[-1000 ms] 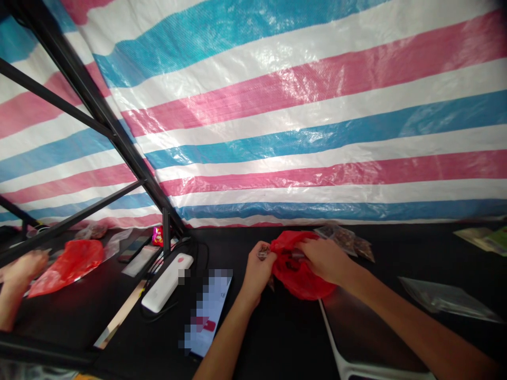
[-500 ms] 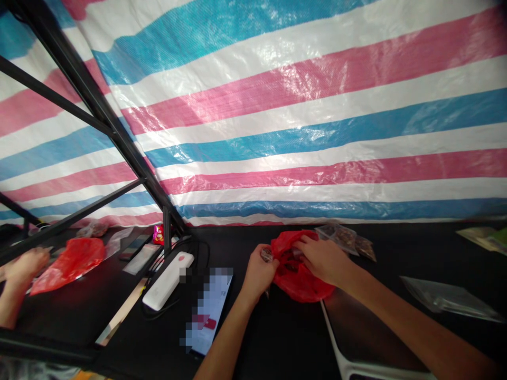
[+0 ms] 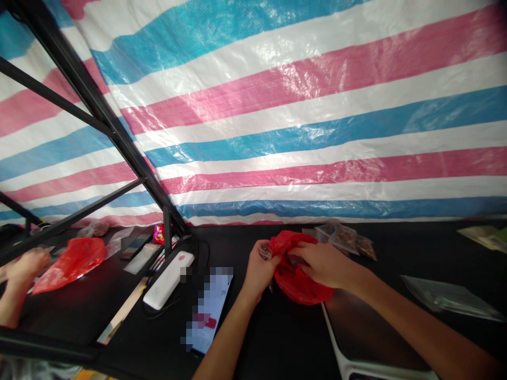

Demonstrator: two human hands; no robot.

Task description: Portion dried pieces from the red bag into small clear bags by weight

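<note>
Just right of centre, a crumpled red plastic bag (image 3: 303, 287) lies on the black table, its mouth gaping upward. My left hand (image 3: 258, 272) is closed around a small clear plastic bag (image 3: 265, 252), against the red bag's left edge. What the small bag contains is too small to tell. My right hand (image 3: 327, 263) reaches from the right into the red bag's mouth, fingers bent together in a pinch. Its fingertips are partly hidden, and what they hold cannot be made out. Behind my right hand lie clear bags of brown bits (image 3: 346, 237).
Left of my forearm are a phone (image 3: 214, 306) and a white power bank (image 3: 168, 279) with black cables. A dark flat device with a pale edge (image 3: 335, 343) lies under my right forearm. Clear bags (image 3: 447, 298) lie right. Beyond the black frame (image 3: 130, 163), another person's hand (image 3: 29, 266) is beside another red bag.
My right hand has shifted slightly within the red bag's mouth, fingers now more bent. My left hand has turned slightly, still holding the small clear bag.
</note>
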